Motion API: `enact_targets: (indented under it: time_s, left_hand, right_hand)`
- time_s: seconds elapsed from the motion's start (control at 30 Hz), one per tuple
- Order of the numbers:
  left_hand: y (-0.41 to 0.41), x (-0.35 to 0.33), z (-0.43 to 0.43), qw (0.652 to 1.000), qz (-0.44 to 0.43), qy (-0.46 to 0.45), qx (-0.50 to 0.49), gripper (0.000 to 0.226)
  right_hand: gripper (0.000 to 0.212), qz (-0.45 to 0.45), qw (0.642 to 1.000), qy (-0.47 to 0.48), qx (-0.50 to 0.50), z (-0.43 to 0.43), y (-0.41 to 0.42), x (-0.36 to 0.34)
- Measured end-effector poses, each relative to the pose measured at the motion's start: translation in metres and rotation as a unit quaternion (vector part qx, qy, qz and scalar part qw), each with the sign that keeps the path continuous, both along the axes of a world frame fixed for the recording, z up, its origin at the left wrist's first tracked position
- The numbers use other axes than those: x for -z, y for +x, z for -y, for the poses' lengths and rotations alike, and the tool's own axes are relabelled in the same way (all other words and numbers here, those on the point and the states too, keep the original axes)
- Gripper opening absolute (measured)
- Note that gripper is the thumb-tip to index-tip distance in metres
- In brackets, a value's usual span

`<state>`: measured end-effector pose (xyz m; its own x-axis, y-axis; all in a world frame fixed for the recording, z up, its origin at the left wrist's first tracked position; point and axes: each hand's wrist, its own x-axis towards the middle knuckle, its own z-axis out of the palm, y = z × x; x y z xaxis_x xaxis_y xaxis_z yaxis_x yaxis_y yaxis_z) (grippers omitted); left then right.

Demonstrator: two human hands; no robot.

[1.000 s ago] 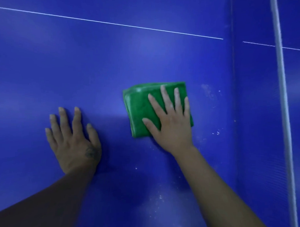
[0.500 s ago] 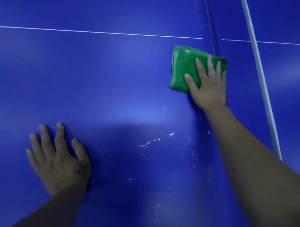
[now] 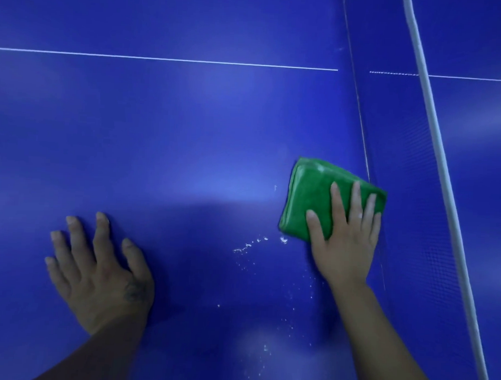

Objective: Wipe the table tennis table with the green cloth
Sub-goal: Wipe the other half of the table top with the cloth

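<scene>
One folded green cloth (image 3: pixel 308 197), long axis slanting down-right, lies right of centre under the flat-fingered right hand (image 3: pixel 344 247); the left hand (image 3: pixel 98 272) rests spread on the bench (image 3: pixel 174 130).

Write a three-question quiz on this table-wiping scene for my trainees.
1. True or false: the right hand presses the cloth with straight fingers.
2. Which hand rests bare on the table?
3. Most white specks lie: A on the cloth's far side; B between the two hands; C left of the left hand.
Key: 1 true; 2 the left hand; 3 B.
</scene>
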<state>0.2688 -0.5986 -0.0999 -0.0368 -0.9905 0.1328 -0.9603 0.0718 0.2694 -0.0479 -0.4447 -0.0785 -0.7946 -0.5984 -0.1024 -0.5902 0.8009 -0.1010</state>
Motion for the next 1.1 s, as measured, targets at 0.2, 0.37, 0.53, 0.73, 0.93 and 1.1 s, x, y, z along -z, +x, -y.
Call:
enact_targets:
  time_s: [0.2,0.37,0.53,0.73,0.93,1.1]
  left_hand:
    - [0.004,0.006,0.001,1.0,0.006,-0.012,0.004,0.059]
    - [0.007,0.012,0.002,1.0,0.01,-0.022,0.005,0.058]
    - [0.007,0.01,0.002,1.0,0.014,-0.014,0.0,0.059]
    - [0.005,0.006,0.001,1.0,0.014,-0.011,0.0,0.059]
    - [0.004,0.005,0.002,1.0,0.022,-0.016,-0.001,0.057]
    - [0.005,0.007,0.003,1.0,0.023,-0.01,0.0,0.058]
  right_hand:
    - [0.08,0.018,0.999,-0.015,0.023,0.086,-0.045,0.001]
    - [0.079,0.019,0.999,-0.018,0.031,0.096,-0.039,-0.001]
    - [0.076,0.0,1.0,-0.019,-0.004,0.024,0.022,0.0]
    - [0.082,0.007,0.999,-0.005,0.045,0.013,0.046,0.001]
    - [0.091,0.024,0.997,-0.012,0.07,0.11,0.005,0.01]
    - [0.081,0.007,0.998,-0.014,-0.067,0.123,0.034,0.009]
